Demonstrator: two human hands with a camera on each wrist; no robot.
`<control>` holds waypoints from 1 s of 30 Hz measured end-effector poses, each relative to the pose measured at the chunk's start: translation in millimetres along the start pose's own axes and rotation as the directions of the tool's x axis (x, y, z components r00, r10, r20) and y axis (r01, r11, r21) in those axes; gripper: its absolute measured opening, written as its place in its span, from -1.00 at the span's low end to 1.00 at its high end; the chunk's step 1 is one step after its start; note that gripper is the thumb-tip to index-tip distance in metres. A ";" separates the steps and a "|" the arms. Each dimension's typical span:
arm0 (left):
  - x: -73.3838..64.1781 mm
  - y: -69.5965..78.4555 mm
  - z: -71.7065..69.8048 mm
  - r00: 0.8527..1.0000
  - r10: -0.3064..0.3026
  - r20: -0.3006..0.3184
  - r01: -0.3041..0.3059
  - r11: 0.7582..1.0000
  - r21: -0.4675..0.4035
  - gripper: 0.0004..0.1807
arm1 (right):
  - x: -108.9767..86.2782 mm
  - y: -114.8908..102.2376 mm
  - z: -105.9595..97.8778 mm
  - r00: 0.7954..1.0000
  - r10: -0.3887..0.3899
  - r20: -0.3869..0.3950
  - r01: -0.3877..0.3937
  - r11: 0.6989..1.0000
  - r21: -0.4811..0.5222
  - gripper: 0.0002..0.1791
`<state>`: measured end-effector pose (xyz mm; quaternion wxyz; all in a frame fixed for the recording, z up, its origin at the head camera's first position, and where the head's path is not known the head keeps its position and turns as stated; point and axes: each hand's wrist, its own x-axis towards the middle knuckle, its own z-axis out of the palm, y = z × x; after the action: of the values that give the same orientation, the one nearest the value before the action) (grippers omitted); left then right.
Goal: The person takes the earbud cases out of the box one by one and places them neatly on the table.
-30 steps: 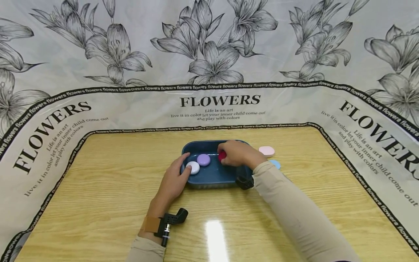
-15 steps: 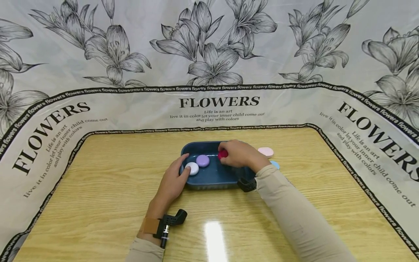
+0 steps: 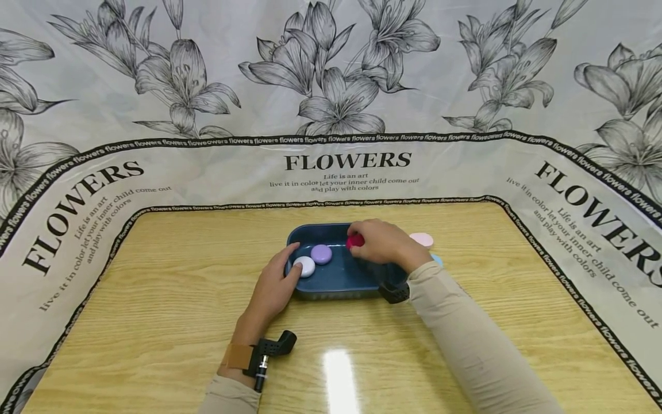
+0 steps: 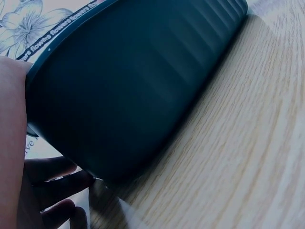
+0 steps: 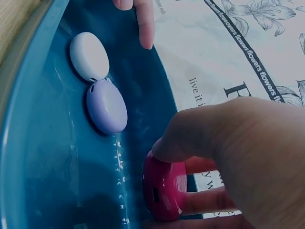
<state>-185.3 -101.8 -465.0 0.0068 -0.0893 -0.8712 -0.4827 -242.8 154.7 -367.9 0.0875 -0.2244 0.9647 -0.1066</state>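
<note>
A dark blue oblong bin (image 3: 338,279) stands on the wooden table. My left hand (image 3: 274,284) grips its left end, thumb inside over the rim and other fingers outside against the wall. My right hand (image 3: 381,242) pinches a glossy magenta rounded case (image 5: 164,188) with a small dark slot, at the bin's right part; whether the case touches the bin floor I cannot tell. Inside, a white round case (image 3: 304,267) lies by my left thumb, touching or nearly touching a lilac round case (image 3: 322,254). In the left wrist view the bin's outer wall (image 4: 124,90) hides its contents.
Right of the bin, a pale pink rounded piece (image 3: 422,240) and a light blue one (image 3: 437,260), partly behind my right wrist, lie on the table (image 3: 181,299). A flower-printed curtain (image 3: 233,172) borders the table at the back and both sides.
My right hand has shifted slightly right and toward the back with the magenta case, more of which shows now. The left hand, the bin and the other two cases stay put.
</note>
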 end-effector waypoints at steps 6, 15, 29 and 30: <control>2.7 1.4 0.3 1.000 0.004 -0.005 -0.004 1.000 0.003 -0.46 | 0.5 4.7 -3.0 0.998 -0.061 -0.029 0.061 0.998 0.007 -0.55; -0.2 0.1 0.7 1.000 -0.001 0.000 0.001 1.000 0.004 -0.46 | -0.9 7.6 -2.2 0.993 -0.116 -0.024 0.117 0.992 0.056 -0.61; -0.6 0.2 0.1 1.000 0.001 0.001 -0.001 1.000 -0.003 -0.45 | -6.6 12.2 -0.4 0.995 -0.084 -0.055 0.089 0.993 0.081 -0.58; -0.5 0.0 0.2 1.000 0.001 0.001 -0.001 1.000 -0.004 -0.45 | -7.5 13.0 -1.0 0.995 -0.083 -0.063 0.088 0.993 0.081 -0.58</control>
<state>-184.8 -101.7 -465.1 0.0065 -0.0899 -0.8702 -0.4845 -241.8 169.7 -369.2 0.0634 -0.2586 0.9510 -0.1570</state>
